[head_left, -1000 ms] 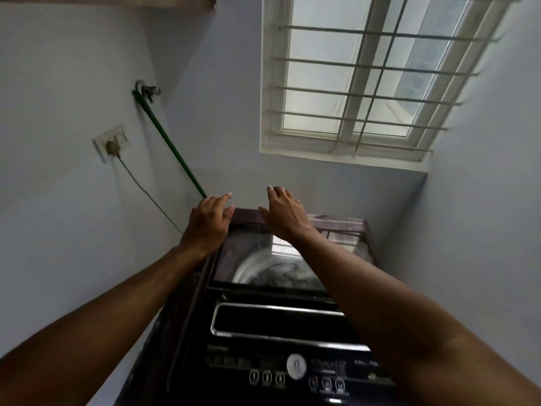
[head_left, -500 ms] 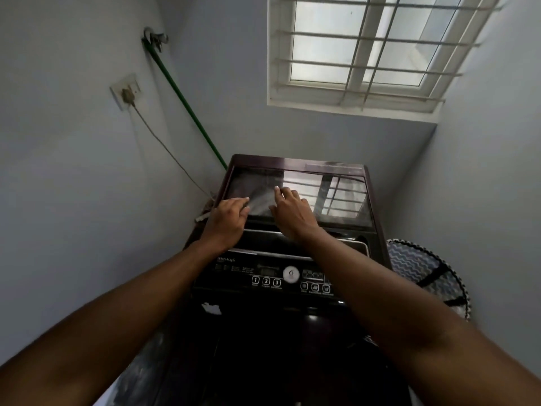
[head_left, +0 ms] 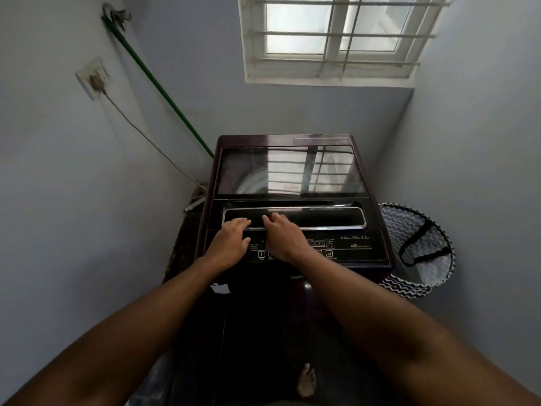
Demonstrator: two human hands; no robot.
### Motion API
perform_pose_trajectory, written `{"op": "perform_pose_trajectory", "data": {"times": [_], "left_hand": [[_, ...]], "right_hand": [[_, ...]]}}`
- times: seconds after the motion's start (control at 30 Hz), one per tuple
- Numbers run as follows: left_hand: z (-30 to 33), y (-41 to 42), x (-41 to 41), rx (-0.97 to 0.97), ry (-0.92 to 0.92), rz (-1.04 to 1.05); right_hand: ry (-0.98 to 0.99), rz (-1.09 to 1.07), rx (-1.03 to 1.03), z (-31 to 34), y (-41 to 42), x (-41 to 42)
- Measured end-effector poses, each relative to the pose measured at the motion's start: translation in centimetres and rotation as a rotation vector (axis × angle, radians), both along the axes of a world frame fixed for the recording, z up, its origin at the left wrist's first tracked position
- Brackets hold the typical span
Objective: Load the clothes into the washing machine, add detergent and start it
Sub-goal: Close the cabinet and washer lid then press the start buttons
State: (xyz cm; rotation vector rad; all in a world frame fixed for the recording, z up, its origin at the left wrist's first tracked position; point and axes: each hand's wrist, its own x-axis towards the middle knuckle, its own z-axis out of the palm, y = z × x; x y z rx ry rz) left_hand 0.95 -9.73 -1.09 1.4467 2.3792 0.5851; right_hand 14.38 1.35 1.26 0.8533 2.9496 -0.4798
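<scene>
The washing machine [head_left: 295, 200] stands in the middle of a narrow room, between two pale walls. Its glass lid [head_left: 289, 171] lies flat and closed, and the glass reflects the window [head_left: 330, 39] that is high on the far wall. Through the glass something pale shows inside the drum, but I cannot tell what it is.

Both hands are at the near edge of the lid, side by side and almost touching. The left hand [head_left: 229, 244] lies with its fingers [head_left: 241, 222] gently bent on the silver handle [head_left: 295, 218] of the lid. The right hand [head_left: 282, 238] lies just beside it, with its fingers [head_left: 270, 219] also bent over the same handle. The fingers of both hands are close together, not spread; I cannot tell if they really grip the handle or only rest on it. The palms cover a part of the control panel [head_left: 345, 244] with its buttons.

A patterned laundry basket [head_left: 415, 250] stands at the right of the machine. On the left wall there is a socket [head_left: 93, 79] with a plug and a cable, and a green hose [head_left: 158, 86] goes down behind the machine. A bare foot [head_left: 306, 379] is on the floor, near.
</scene>
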Motion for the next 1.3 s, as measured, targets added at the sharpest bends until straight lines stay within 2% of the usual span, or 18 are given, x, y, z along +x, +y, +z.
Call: {"op": "perform_pose_trajectory", "data": {"times": [0.23, 0.63, 1.0, 1.3], "left_hand": [[-0.8, -1.5, 2.0, -0.075, 0.054, -0.101], [-0.9, -1.9, 2.9, -0.138, 0.077, -0.072], [-0.2, -1.3, 2.8, -0.238, 0.154, -0.100], [0.0, -1.1, 2.8, -0.248, 0.178, -0.103]], "right_hand": [[0.002, -0.060, -0.146, -2.8, -3.6, 2.8], [0.021, -0.057, -0.054, -3.3, -6.7, 4.9], [-0.069, -0.042, 0.029, -3.5, -7.5, 4.9], [-0.134, -0.040, 0.058, -3.6, -7.3, 4.3]]}}
